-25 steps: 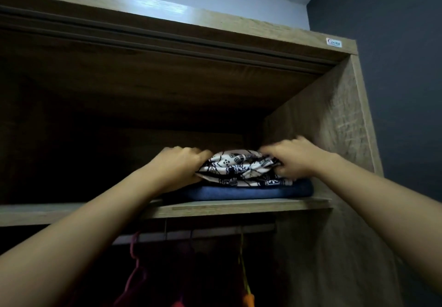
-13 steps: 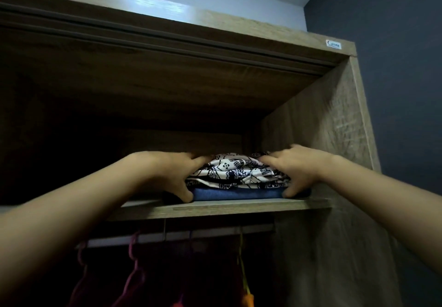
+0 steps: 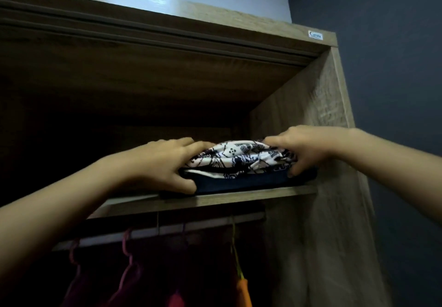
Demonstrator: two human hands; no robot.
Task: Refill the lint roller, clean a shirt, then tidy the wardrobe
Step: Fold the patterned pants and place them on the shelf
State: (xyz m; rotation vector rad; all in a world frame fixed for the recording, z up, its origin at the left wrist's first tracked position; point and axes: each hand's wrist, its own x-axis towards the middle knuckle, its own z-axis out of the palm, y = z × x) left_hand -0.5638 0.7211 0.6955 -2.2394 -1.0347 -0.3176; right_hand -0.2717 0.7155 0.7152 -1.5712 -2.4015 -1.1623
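Wardrobe tidying, judged the last stage; no lint roller in view. Left hand [image 3: 165, 165]: fingers curled over the left end of the folded pile [image 3: 239, 175], thumb beneath. The pile, patterned shirt [image 3: 239, 159] uppermost, lies on the shelf [image 3: 239, 196] between both hands. Right hand [image 3: 303, 149]: fingers curled over its right end.

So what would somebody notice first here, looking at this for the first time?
The left hand and right hand grip a folded stack from either side on the wardrobe's upper shelf. Its black-and-white patterned top piece stands out against the dark interior. Below, pink hangers hang from the rail.
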